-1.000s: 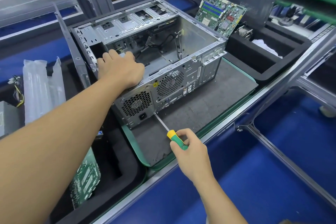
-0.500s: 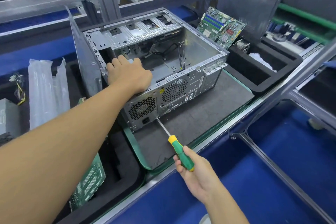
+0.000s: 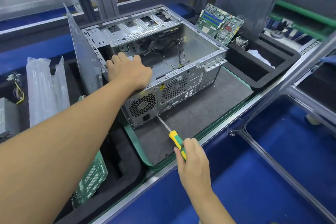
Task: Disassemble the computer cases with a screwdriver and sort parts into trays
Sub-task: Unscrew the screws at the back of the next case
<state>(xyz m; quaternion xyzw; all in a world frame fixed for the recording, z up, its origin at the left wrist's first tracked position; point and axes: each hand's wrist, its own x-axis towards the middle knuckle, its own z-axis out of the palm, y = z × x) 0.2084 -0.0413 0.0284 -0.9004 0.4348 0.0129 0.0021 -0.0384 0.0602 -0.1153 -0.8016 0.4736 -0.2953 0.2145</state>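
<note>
Head view: left hand (image 3: 130, 71) still clasps the computer case (image 3: 200, 82) rim, at the far left corner of the mat (image 3: 209, 109). Right hand (image 3: 193, 162) now grasps the screwdriver (image 3: 175, 139) handle farther back, tip against the case's rear.

The computer case (image 3: 190, 78) at the centre is made of bare sheet metal with a dull silver sheen, and its rear grilles are perforated. A glossy yellow-and-green plastic handle and a thin bright metal shaft are seen on the screwdriver (image 3: 175, 139). The mat (image 3: 209, 107) beneath is matt grey and rough-grained. The tray (image 3: 261, 84) at right is of matt black foam, and the bags (image 3: 45, 87) at left are of clear, shiny, crinkled plastic.
</note>
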